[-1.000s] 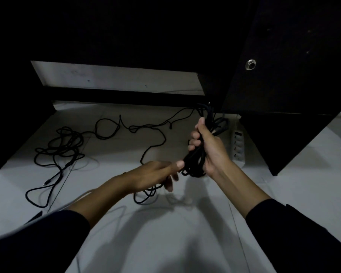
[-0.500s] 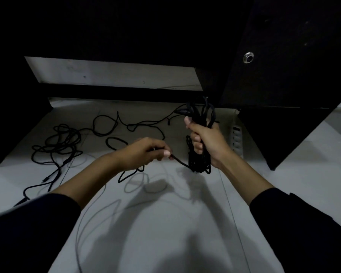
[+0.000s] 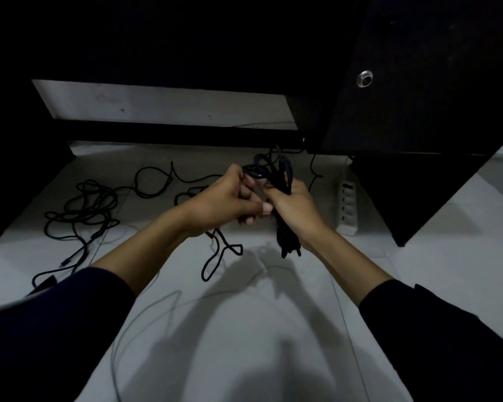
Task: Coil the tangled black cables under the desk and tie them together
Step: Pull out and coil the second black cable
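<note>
Black cable bundle (image 3: 285,233) gathered into upright coil, held off floor under desk; loops stand out at top, folded ends hang at bottom. One strand led from bundle top leftward, trailing down in loose loop (image 3: 219,256) on floor. Second tangle of cables (image 3: 84,210) heaped on floor, well apart at left.

No text, label, brand, number or sign can be read anywhere in the view; the long white plastic power strip (image 3: 346,206) lying on the pale floor shows only dark sockets, and the dim light leaves any marking on it too small to tell.
</note>
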A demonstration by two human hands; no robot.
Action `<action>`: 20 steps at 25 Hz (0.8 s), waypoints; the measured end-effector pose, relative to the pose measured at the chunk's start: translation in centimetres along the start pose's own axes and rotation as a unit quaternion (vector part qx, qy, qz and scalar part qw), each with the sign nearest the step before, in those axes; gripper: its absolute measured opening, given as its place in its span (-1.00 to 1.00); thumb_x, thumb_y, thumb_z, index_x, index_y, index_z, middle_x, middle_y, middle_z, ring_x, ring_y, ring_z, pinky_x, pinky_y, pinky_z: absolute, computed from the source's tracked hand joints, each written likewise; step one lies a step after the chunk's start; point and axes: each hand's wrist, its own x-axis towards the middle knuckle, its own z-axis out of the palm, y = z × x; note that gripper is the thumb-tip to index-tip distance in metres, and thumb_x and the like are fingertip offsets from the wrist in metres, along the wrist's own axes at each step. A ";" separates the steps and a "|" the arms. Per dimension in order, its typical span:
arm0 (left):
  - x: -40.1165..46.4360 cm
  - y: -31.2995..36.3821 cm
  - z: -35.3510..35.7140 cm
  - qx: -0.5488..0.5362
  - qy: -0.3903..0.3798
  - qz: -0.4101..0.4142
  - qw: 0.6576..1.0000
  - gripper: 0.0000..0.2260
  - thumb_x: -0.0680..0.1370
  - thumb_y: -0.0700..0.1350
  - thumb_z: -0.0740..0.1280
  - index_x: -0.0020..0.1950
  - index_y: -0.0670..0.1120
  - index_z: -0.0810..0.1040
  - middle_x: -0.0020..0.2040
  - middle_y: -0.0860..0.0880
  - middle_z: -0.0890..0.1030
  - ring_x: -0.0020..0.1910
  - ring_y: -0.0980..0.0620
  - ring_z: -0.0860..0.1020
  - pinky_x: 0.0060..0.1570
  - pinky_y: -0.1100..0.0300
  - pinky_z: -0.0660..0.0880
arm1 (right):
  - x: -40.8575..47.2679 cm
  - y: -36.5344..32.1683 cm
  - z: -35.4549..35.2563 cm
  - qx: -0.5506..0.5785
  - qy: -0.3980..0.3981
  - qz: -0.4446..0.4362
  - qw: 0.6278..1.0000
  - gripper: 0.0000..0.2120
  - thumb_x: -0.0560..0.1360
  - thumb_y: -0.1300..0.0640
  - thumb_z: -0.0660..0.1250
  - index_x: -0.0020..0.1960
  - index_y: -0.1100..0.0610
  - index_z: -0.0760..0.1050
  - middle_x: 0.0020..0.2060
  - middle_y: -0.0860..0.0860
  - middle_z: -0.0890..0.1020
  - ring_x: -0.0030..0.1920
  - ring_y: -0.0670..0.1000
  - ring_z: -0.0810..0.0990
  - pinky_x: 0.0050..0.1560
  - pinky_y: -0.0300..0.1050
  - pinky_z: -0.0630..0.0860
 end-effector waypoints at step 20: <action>-0.6 -2.3 -3.9 0.308 0.020 -0.004 0.951 -0.83 0.57 0.00 0.31 -0.17 -0.05 0.54 -0.23 -0.03 0.64 -0.22 0.05 0.61 -0.14 0.10 0.53 | -0.2 -1.7 -1.7 -0.030 0.004 0.049 0.998 -0.81 0.44 -0.04 0.46 -0.07 0.07 0.62 -0.58 -0.10 0.37 -0.63 -0.17 0.30 -0.58 -0.29 0.25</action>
